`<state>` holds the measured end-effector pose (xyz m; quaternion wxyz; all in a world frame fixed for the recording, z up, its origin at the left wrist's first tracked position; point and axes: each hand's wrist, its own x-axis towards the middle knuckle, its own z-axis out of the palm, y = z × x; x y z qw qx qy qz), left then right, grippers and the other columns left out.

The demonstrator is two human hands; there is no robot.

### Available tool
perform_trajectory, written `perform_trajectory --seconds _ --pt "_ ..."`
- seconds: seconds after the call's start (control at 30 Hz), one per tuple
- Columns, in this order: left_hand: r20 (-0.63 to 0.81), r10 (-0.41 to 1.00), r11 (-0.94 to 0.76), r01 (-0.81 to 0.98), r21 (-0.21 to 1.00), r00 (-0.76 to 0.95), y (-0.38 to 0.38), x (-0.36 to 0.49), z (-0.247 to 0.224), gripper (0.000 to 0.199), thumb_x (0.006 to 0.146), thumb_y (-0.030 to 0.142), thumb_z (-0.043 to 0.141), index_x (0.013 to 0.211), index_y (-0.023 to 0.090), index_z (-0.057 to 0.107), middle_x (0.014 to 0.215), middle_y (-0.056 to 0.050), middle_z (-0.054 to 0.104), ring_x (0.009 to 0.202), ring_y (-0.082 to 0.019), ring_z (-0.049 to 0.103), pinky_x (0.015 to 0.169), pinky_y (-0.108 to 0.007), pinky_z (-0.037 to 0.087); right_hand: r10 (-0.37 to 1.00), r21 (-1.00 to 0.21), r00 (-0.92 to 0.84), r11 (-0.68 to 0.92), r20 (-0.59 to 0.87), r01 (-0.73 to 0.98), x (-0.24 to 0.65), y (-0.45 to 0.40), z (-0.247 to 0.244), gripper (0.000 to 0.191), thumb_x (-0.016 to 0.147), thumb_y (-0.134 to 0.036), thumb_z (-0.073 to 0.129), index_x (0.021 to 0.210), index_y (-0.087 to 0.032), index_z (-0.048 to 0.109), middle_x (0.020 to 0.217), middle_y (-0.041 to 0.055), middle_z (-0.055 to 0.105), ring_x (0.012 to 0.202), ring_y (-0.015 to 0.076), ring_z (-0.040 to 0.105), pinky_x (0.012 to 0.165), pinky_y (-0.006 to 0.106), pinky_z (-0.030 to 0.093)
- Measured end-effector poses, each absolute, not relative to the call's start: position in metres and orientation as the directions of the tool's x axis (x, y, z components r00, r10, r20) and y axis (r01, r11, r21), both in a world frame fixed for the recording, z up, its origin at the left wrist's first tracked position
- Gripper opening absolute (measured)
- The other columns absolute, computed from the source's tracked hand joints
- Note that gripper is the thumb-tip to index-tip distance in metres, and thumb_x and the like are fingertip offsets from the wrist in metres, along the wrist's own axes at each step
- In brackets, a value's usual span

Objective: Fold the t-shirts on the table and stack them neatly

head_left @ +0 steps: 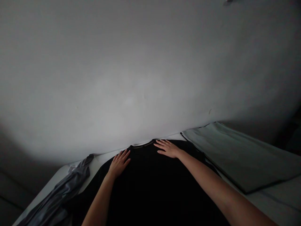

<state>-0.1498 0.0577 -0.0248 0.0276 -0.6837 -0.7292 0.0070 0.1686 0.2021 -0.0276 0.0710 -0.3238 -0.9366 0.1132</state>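
A black shirt (145, 185) lies spread out on a white surface, its neckline at the far edge by the wall. My left hand (119, 164) rests flat on the shirt's left shoulder area, fingers spread and pointing away from me. On the other side of the neckline, my right hand (167, 148) lies flat on the cloth, its fingers apart and pointing left. Neither hand grips the fabric. The lower part of the shirt runs out of view at the bottom.
Crumpled grey cloth (63, 191) lies along the left side of the white surface (103, 158). To the right is a flat grey-green cloth or mat with dark edging (244, 153). A pale wall (141, 69) rises directly behind the surface.
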Motion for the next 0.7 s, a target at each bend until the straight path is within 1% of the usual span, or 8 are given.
perform_trajectory --seconds 0.13,0.27,0.47,0.53,0.6,0.7 --pt "0.023 0.997 0.076 0.997 -0.031 -0.076 0.063 -0.153 -0.023 0.053 0.098 0.043 0.029 0.150 0.030 0.024 0.158 0.001 0.022 0.146 -0.024 0.019 0.117 -0.047 0.023 0.639 -0.245 -0.765 0.756 0.080 0.606 0.166 0.209 -0.029 0.060 0.097 -0.057 0.031 0.149 -0.027 0.031 0.157 0.0049 0.024 0.145 0.0224 0.019 0.118 0.044 0.012" --pt "0.050 0.991 0.128 0.991 -0.035 -0.126 0.064 -0.157 -0.029 0.054 0.098 0.045 0.028 0.150 0.030 0.024 0.158 0.000 0.022 0.146 -0.025 0.020 0.117 -0.049 0.023 0.688 -0.219 -0.722 0.717 0.072 0.661 0.163 0.209 -0.031 0.064 0.096 -0.058 0.028 0.150 -0.025 0.028 0.157 0.0049 0.024 0.145 0.0234 0.019 0.118 0.046 0.013" --pt "0.088 0.979 0.185 0.982 -0.025 -0.183 0.061 -0.154 -0.031 0.055 0.097 0.050 0.029 0.149 0.033 0.025 0.159 -0.001 0.021 0.146 -0.028 0.017 0.116 -0.053 0.023 0.706 -0.215 -0.701 0.704 0.104 0.677 0.162 0.210 -0.040 0.065 0.094 -0.061 0.028 0.150 -0.028 0.028 0.157 0.0019 0.025 0.144 0.0246 0.021 0.117 0.049 0.014" --pt "0.110 0.970 0.219 0.975 -0.024 -0.215 0.057 -0.149 -0.029 0.055 0.096 0.050 0.029 0.148 0.031 0.029 0.159 -0.003 0.022 0.146 -0.029 0.018 0.117 -0.052 0.022 0.720 -0.190 -0.688 0.690 0.088 0.698 0.161 0.212 -0.043 0.066 0.094 -0.061 0.026 0.150 -0.027 0.028 0.157 0.0020 0.025 0.144 0.0253 0.021 0.117 0.049 0.014" --pt "0.165 0.953 0.262 0.965 -0.031 -0.254 0.053 -0.144 -0.027 0.054 0.097 0.047 0.030 0.146 0.027 0.035 0.158 -0.006 0.023 0.145 -0.029 0.020 0.117 -0.051 0.022 0.757 -0.160 -0.651 0.650 0.056 0.742 0.157 0.215 -0.046 0.069 0.093 -0.060 0.025 0.151 -0.023 0.028 0.157 0.0033 0.024 0.145 0.0268 0.020 0.118 0.049 0.013" --pt "0.218 0.917 0.349 0.937 -0.030 -0.335 0.042 -0.137 -0.024 0.052 0.096 0.040 0.031 0.143 0.020 0.042 0.156 -0.011 0.030 0.144 -0.029 0.025 0.117 -0.052 0.022 0.828 -0.134 -0.560 0.557 0.015 0.820 0.145 0.209 -0.049 0.071 0.092 -0.059 0.024 0.151 -0.018 0.029 0.156 0.0085 0.025 0.144 0.0301 0.020 0.117 0.054 0.011"
